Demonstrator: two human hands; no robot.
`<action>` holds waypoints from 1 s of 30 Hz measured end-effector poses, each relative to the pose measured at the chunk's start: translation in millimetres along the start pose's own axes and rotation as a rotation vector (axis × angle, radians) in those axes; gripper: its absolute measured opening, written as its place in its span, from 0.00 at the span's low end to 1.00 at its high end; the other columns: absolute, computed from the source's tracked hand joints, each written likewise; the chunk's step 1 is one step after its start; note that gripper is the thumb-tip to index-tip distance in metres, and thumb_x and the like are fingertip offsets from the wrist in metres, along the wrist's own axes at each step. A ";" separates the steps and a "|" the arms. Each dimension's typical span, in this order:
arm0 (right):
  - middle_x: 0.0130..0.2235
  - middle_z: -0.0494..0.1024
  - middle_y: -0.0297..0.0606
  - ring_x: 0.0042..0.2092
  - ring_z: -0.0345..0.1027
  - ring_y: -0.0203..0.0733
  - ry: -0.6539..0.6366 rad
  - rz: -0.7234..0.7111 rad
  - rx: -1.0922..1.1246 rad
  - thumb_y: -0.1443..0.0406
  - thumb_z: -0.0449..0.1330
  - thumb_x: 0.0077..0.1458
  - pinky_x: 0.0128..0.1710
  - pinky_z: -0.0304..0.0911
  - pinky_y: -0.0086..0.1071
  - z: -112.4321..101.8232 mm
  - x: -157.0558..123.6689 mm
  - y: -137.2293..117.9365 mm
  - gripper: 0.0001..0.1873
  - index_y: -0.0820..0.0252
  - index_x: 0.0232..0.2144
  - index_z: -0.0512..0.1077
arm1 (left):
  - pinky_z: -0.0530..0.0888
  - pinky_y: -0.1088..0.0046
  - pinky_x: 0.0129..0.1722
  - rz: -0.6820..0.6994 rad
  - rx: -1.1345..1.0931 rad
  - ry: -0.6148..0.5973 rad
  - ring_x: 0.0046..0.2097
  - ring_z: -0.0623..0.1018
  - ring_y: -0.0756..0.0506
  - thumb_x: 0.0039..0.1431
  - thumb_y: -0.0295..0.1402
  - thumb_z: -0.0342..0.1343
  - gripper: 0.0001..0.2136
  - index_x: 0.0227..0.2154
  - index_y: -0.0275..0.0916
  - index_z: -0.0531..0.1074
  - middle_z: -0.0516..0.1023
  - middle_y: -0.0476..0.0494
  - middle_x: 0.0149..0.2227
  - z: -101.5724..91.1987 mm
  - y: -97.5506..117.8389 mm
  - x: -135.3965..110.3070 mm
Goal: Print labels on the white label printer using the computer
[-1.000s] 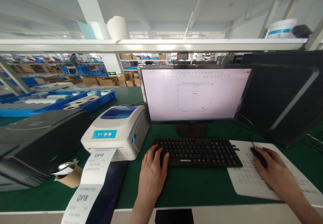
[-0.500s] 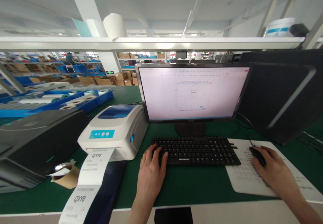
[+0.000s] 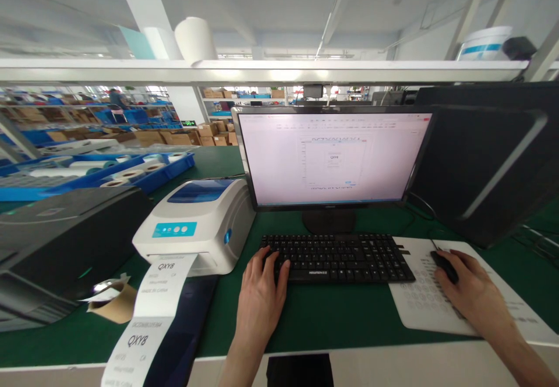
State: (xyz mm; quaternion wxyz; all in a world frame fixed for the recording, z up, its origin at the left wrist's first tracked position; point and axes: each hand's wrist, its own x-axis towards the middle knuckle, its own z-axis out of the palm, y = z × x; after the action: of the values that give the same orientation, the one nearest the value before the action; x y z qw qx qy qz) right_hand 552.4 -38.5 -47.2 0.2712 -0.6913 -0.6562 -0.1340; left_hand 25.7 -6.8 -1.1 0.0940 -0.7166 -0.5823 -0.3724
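Note:
My left hand (image 3: 261,294) rests at the left end of a black keyboard (image 3: 336,259), its fingers spread over the keys. My right hand (image 3: 474,288) is curled over a black computer mouse (image 3: 444,266), which sits on a white printed sheet (image 3: 419,311). Behind the keyboard stands a monitor (image 3: 279,160), its screen showing a label preview in a small window. To the left is a white label printer (image 3: 196,224) with a blue lid. A strip of printed labels (image 3: 152,305) marked QXY8 hangs out of its front.
A dark printer (image 3: 65,247) and a cardboard roll core (image 3: 117,305) are at the left. Blue trays (image 3: 170,171) of label rolls lie behind. A large black case (image 3: 484,166) stands right of the monitor. A shelf (image 3: 279,74) crosses above, carrying a white roll (image 3: 195,41) and a tub (image 3: 483,43).
The view has shifted very slightly. Both hands keep their places on the keyboard and mouse. On the screen, the small preview window looks slightly different, and text below it is more visible.

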 end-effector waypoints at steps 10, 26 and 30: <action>0.66 0.70 0.51 0.58 0.73 0.65 -0.013 0.019 -0.020 0.41 0.48 0.74 0.62 0.74 0.65 -0.2 -0.3 -1.2 0.36 0.57 0.68 0.72 | 0.81 0.43 0.62 0.002 -0.002 -0.001 0.62 0.80 0.31 0.77 0.42 0.57 0.15 0.58 0.41 0.75 0.78 0.31 0.62 -0.5 0.0 0.4; 0.65 0.70 0.51 0.58 0.73 0.68 -0.024 0.023 -0.024 0.39 0.48 0.73 0.57 0.78 0.65 -0.6 -1.1 1.1 0.38 0.56 0.67 0.72 | 0.82 0.44 0.62 0.003 0.028 0.002 0.63 0.80 0.31 0.76 0.41 0.58 0.16 0.59 0.39 0.74 0.77 0.31 0.62 -0.2 0.6 -0.2; 0.66 0.70 0.51 0.59 0.73 0.68 -0.017 0.010 -0.027 0.39 0.48 0.73 0.56 0.78 0.63 0.9 -2.1 4.0 0.38 0.56 0.68 0.72 | 0.82 0.43 0.61 0.005 0.029 0.004 0.63 0.80 0.31 0.76 0.41 0.58 0.15 0.59 0.40 0.74 0.77 0.31 0.62 -0.8 1.1 -0.8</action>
State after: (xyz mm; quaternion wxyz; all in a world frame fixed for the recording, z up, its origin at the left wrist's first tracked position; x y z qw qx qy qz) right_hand 556.0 -39.7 -49.9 0.2569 -0.6992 -0.6533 -0.1357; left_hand 26.3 -8.2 -0.7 0.1065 -0.7160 -0.5856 -0.3649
